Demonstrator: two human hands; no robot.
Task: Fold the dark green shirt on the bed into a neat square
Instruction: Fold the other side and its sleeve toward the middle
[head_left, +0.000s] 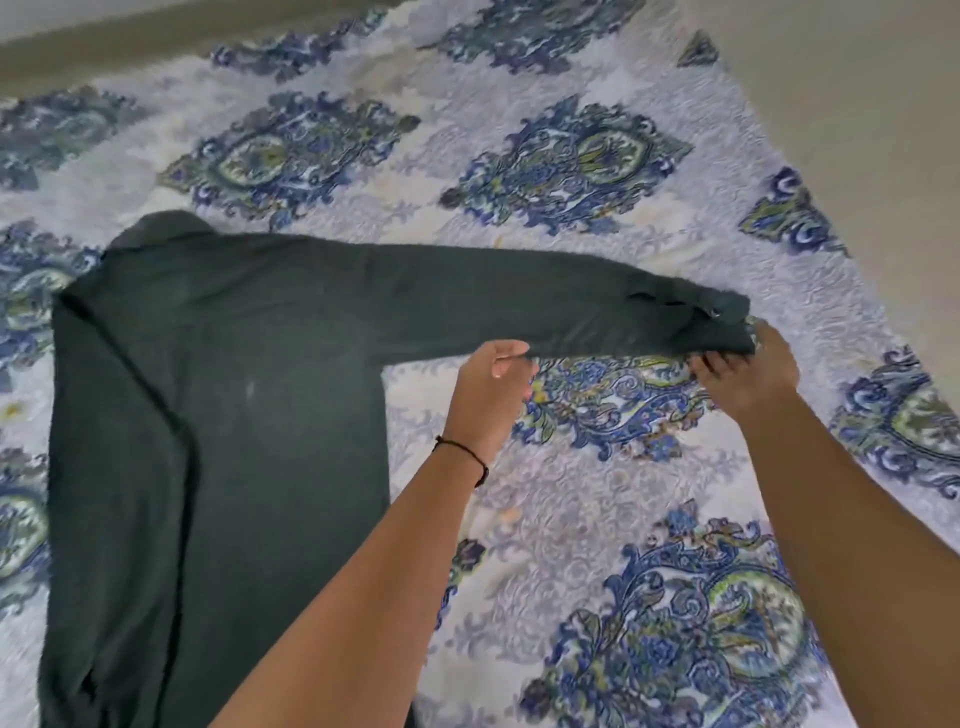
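The dark green shirt (234, 389) lies flat on the bed (519, 519), body toward the left w/ its collar (156, 226) at the far end. A soft ridge runs down the left part of the body. Can't tell if that's the other sleeve folded in.

One sleeve (493, 296) stretches straight out to the right, across the quilt (597, 156), which is white w/ blue & green paisley medallions.

Both hands are on that sleeve, apart from each other along its length. The left hand (491, 379) grips the sleeve's near edge approx. halfway along, fingers curled in and thumb on top. The right hand (753, 371) pinches the cuff (727, 322) at the very end, fingertips tucked over the cuff's near edge. The sleeve looks slightly raised off the quilt betw. the two grips.

A thin black cord bracelet (465, 451) sits on the left wrist. Both forearms are bare & reach in from the bottom of the view. A plain beige wall (857, 130) runs along the bed's right side.
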